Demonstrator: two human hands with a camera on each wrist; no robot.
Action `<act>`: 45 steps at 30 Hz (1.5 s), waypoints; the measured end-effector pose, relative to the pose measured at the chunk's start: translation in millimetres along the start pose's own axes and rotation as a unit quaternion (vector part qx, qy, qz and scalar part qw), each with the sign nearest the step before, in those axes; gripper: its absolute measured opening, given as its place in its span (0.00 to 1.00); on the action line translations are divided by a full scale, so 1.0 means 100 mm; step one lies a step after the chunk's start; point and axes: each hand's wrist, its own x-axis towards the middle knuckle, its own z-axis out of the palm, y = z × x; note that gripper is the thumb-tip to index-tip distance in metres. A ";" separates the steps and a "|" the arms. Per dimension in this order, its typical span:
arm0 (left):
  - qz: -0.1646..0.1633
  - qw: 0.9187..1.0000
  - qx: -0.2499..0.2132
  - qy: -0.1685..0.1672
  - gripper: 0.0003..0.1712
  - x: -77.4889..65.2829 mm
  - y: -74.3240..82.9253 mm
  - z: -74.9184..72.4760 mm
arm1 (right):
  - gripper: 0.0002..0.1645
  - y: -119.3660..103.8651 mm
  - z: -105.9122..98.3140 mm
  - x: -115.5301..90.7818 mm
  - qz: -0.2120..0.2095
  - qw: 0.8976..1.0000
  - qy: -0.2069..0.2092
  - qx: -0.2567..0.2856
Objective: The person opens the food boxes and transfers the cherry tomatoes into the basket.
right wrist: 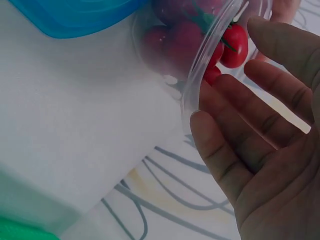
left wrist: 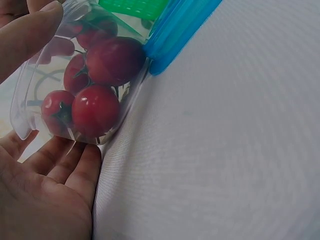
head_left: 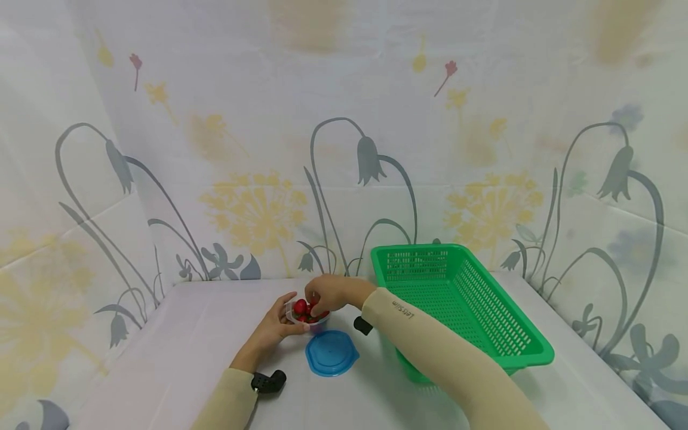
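My left hand (head_left: 271, 328) grips a small clear plastic container (head_left: 321, 328) from its left side, thumb toward the near rim and fingers round the far side. Several red cherry tomatoes (left wrist: 96, 110) with green stalks lie inside it, seen through the wall in the left wrist view. Over the container's open top is my right hand (head_left: 332, 291), reaching down among the tomatoes. In the right wrist view its fingers (right wrist: 215, 145) are loosely bent at the rim, some tips inside, with no tomato visibly held. A blue plastic lid (head_left: 331, 353) lies flat just in front of the container.
To the right stands a large green perforated basket (head_left: 529, 356), with my right forearm (head_left: 435, 352) crossing before its near left side. A white cloth (head_left: 215, 334) covers the table. Behind it hangs a flower-printed backdrop (head_left: 344, 89). Black wrist cameras (head_left: 269, 382) sit on both wrists.
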 end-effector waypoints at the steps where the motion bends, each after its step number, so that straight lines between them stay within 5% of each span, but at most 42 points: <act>1: 0.000 1.000 0.000 0.000 0.54 0.00 0.00 0.00 | 0.10 0.00 0.00 0.00 0.002 1.000 -0.002 0.002; 15: 0.006 1.000 -0.004 -0.007 0.54 -0.01 0.00 0.00 | 0.06 -0.01 0.06 0.10 0.006 1.000 -0.028 -0.002; 45: -0.002 1.000 -0.009 0.000 0.52 -0.01 0.00 0.00 | 0.04 0.12 0.00 0.06 -0.017 0.992 -0.051 0.116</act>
